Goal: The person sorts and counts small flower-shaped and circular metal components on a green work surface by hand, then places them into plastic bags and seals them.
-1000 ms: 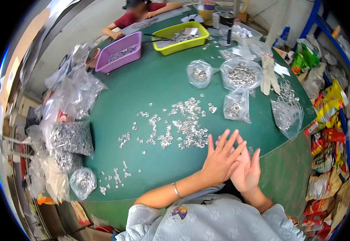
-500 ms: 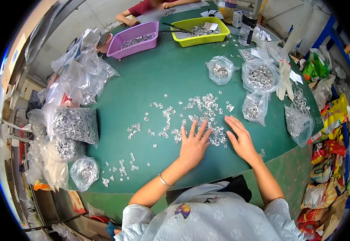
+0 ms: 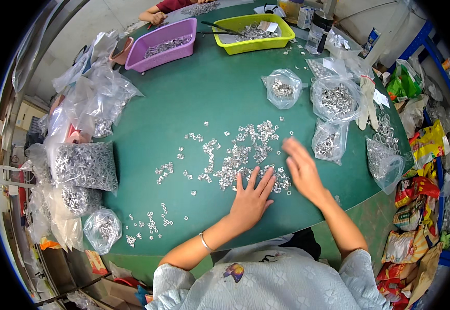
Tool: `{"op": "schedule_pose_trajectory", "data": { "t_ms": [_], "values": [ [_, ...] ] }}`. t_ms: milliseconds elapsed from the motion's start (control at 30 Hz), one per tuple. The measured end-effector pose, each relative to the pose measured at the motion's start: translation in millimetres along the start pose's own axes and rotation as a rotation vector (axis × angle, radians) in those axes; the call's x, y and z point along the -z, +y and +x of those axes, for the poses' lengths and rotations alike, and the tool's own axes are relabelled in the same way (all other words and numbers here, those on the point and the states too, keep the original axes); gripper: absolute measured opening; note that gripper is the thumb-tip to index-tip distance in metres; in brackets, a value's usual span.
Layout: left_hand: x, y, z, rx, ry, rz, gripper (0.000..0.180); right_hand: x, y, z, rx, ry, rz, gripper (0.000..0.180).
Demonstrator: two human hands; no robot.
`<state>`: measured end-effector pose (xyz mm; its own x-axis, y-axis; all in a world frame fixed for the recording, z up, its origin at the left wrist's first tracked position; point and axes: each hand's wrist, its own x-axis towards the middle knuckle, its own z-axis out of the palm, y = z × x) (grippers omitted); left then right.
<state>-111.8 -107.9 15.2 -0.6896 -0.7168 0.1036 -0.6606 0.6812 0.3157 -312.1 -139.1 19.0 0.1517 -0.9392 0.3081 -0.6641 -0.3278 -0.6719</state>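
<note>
Small silver openwork metal pieces (image 3: 233,161) lie scattered in a loose patch in the middle of the green table (image 3: 183,103). My left hand (image 3: 249,204) rests flat at the near edge of this patch, fingers spread, fingertips among the pieces. My right hand (image 3: 303,173) is on the patch's right side, fingers stretched out and slightly blurred. Neither hand grips anything; what lies beneath the palms is hidden. A smaller group of the same pieces (image 3: 152,222) is spread toward the near left.
Clear bags of metal parts (image 3: 85,168) crowd the left edge. Other bags of rings and parts (image 3: 336,101) stand at right beside a white glove (image 3: 365,103). Farther back are a purple basin (image 3: 158,59), a yellow-green basin (image 3: 256,45), a bottle (image 3: 319,33) and another person's hand (image 3: 156,18).
My right hand has moved a little away from me along the patch's right side. The left hand has drawn slightly toward me, still spread. The whole view has shifted slightly.
</note>
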Motion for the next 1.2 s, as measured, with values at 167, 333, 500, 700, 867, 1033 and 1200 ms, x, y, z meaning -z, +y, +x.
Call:
{"op": "schedule_pose_trajectory", "data": {
  "t_ms": [167,333,500,700,867,1033,1200],
  "values": [
    [3.8,-12.7,-6.1,0.12,0.052,0.092,0.049,-6.6,20.3,24.7,-0.068,0.036,-0.451,0.037],
    [23.2,7.6,-21.6,0.166,0.069,-0.138,0.042,-5.5,31.2,20.8,0.013,0.019,-0.485,0.029],
    [20.9,32.5,-39.6,0.159,0.118,-0.787,0.041,2.1,16.3,11.2,0.047,0.137,-0.228,0.015],
    [8.2,36.7,-34.5,0.747,0.214,-2.21,0.037,8.1,-59.1,-29.5,0.114,-0.247,0.281,0.011],
    [-13.9,25.3,-53.1,0.769,0.222,-2.378,0.03,-1.1,-18.8,0.9,-0.029,0.034,0.021,0.014],
    [3.2,32.6,-46.8,0.884,0.145,-2.312,0.033,-17.2,9.2,21.2,0.07,0.089,-0.29,0.011],
    [5.2,32.8,-45.8,0.875,0.194,-2.358,0.037,-18.1,11.4,19.8,0.111,0.135,-0.234,0.005]
  ]
}}
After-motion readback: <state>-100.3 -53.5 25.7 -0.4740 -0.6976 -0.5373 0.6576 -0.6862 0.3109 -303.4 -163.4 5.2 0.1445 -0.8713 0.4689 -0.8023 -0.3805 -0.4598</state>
